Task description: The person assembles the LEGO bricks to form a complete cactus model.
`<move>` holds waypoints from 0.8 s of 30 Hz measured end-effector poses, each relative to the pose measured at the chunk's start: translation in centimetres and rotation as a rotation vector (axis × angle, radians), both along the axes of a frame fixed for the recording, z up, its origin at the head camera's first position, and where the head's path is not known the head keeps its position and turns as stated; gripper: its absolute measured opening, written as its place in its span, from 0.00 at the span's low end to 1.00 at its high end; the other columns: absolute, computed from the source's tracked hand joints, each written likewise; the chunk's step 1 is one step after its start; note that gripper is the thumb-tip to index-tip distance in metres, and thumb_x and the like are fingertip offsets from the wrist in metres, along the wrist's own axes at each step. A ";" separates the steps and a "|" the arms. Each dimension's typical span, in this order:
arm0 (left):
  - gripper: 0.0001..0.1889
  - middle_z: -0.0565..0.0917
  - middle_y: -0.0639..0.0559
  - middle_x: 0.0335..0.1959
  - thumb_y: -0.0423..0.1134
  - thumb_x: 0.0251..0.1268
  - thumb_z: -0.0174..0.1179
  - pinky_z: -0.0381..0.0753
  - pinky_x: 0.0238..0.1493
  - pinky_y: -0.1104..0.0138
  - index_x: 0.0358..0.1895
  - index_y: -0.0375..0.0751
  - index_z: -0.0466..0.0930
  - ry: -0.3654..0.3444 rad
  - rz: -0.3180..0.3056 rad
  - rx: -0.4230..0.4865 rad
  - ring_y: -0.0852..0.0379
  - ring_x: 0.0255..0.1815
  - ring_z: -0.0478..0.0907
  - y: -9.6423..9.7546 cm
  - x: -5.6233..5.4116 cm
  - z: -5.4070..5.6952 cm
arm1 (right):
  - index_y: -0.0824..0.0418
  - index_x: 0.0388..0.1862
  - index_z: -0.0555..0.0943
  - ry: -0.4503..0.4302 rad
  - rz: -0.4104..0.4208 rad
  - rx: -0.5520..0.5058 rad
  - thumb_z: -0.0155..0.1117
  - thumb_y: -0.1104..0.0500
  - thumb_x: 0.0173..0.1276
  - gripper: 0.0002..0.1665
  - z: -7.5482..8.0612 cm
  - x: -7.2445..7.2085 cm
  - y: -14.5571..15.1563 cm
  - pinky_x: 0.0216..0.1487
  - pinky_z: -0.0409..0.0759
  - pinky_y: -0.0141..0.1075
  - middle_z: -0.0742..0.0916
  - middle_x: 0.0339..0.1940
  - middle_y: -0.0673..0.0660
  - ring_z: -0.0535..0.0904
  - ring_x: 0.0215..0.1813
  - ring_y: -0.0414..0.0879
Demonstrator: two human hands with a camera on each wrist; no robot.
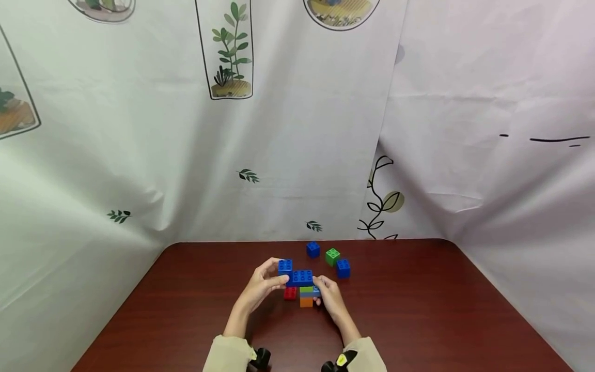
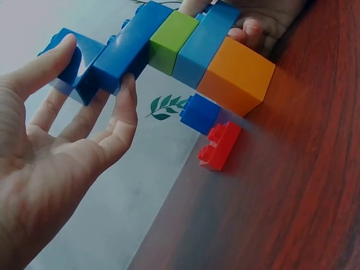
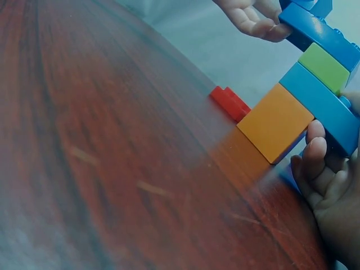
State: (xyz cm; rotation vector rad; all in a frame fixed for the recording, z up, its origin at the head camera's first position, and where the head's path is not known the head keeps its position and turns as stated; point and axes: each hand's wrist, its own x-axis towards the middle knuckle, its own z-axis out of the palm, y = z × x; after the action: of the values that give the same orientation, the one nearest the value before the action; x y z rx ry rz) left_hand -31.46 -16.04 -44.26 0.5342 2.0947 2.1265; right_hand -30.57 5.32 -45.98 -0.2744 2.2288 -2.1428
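Note:
A stack of toy building bricks stands on the table between the two hands. From the bottom it has an orange block [image 3: 275,124], a light-blue brick [image 2: 205,48], a lime-green brick [image 2: 173,42] and a long dark-blue brick [image 1: 302,278] jutting out to the left. Atop its left end sits a smaller blue brick [image 1: 285,266], tilted in the left wrist view. My left hand [image 1: 260,285] pinches that smaller brick, thumb in front, other fingers behind and under the long brick. At the stack's right side, my right hand [image 1: 331,297] grips the light-blue brick, thumb near the long brick's end.
A red brick [image 1: 290,293] lies just left of the stack. Farther back on the brown table [image 1: 195,294] are a blue block [image 1: 313,249], a green block [image 1: 332,256] and another blue block [image 1: 343,268]. A printed white curtain [image 1: 297,144] hangs behind the table.

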 end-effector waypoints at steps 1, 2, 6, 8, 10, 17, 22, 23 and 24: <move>0.20 0.79 0.56 0.45 0.34 0.67 0.59 0.82 0.48 0.67 0.60 0.34 0.68 -0.006 -0.006 0.001 0.58 0.43 0.79 -0.1 0.0 0.0 | 0.67 0.27 0.71 -0.001 0.005 -0.001 0.50 0.60 0.77 0.17 0.0 0.0 0.0 0.27 0.75 0.29 0.73 0.19 0.49 0.71 0.20 0.39; 0.21 0.80 0.56 0.45 0.34 0.67 0.59 0.82 0.48 0.67 0.60 0.34 0.68 -0.012 -0.012 0.003 0.57 0.43 0.79 -0.2 0.1 -0.1 | 0.67 0.26 0.70 -0.001 0.010 -0.010 0.50 0.60 0.76 0.17 0.0 0.1 0.0 0.27 0.75 0.29 0.73 0.19 0.49 0.71 0.20 0.39; 0.23 0.80 0.54 0.47 0.35 0.68 0.59 0.82 0.49 0.66 0.62 0.32 0.66 -0.022 -0.032 0.005 0.55 0.46 0.78 -0.7 -0.1 0.0 | 0.72 0.28 0.74 0.007 0.000 -0.025 0.50 0.59 0.76 0.19 0.0 0.0 -0.1 0.27 0.75 0.32 0.76 0.20 0.50 0.71 0.22 0.38; 0.24 0.81 0.54 0.48 0.36 0.68 0.59 0.82 0.49 0.66 0.63 0.30 0.66 -0.021 -0.041 0.000 0.55 0.47 0.79 -1.1 -0.1 0.1 | 0.76 0.32 0.77 0.017 -0.016 -0.016 0.49 0.58 0.77 0.21 0.2 0.1 -0.1 0.33 0.76 0.32 0.81 0.25 0.54 0.73 0.27 0.36; 0.25 0.81 0.54 0.48 0.36 0.67 0.60 0.83 0.49 0.65 0.63 0.30 0.66 -0.020 -0.051 -0.008 0.55 0.46 0.79 -1.6 -0.1 0.2 | 0.79 0.37 0.79 0.024 -0.025 -0.007 0.47 0.56 0.78 0.25 0.3 0.1 -0.1 0.38 0.76 0.31 0.85 0.33 0.62 0.75 0.31 0.34; 0.19 0.80 0.56 0.47 0.33 0.68 0.58 0.83 0.48 0.68 0.60 0.40 0.70 -0.007 -0.125 -0.003 0.58 0.44 0.80 -3.6 0.1 0.3 | 0.83 0.41 0.78 0.082 -0.035 0.014 0.44 0.60 0.78 0.24 0.1 -0.2 -0.8 0.43 0.76 0.27 0.82 0.43 0.79 0.80 0.38 0.42; 0.16 0.80 0.57 0.46 0.33 0.69 0.57 0.83 0.48 0.68 0.57 0.51 0.74 -0.004 -0.169 0.004 0.58 0.44 0.80 -4.9 0.3 0.3 | 0.72 0.44 0.83 0.215 -0.023 0.181 0.55 0.64 0.73 0.12 -2.0 -1.5 -1.4 0.47 0.76 0.29 0.86 0.45 0.69 0.81 0.47 0.53; 0.16 0.80 0.57 0.46 0.34 0.69 0.57 0.82 0.49 0.68 0.57 0.52 0.74 -0.007 -0.166 0.001 0.58 0.44 0.80 -5.2 0.3 0.4 | 0.69 0.45 0.83 0.251 -0.007 0.216 0.56 0.64 0.72 0.11 -2.5 -1.8 -1.6 0.47 0.77 0.30 0.87 0.46 0.67 0.81 0.48 0.54; 0.17 0.80 0.57 0.46 0.34 0.69 0.57 0.82 0.49 0.69 0.58 0.52 0.74 -0.009 -0.160 -0.003 0.58 0.45 0.79 -5.5 0.2 0.4 | 0.67 0.47 0.83 0.273 0.012 0.241 0.58 0.64 0.71 0.11 -3.0 -2.3 -1.7 0.48 0.77 0.30 0.86 0.48 0.65 0.80 0.50 0.55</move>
State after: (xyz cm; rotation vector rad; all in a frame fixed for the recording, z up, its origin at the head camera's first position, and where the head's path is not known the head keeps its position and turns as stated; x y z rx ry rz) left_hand -31.23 -21.51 -43.81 0.6667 1.9774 2.0333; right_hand -32.86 3.61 -48.93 -0.5992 2.5909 -1.9034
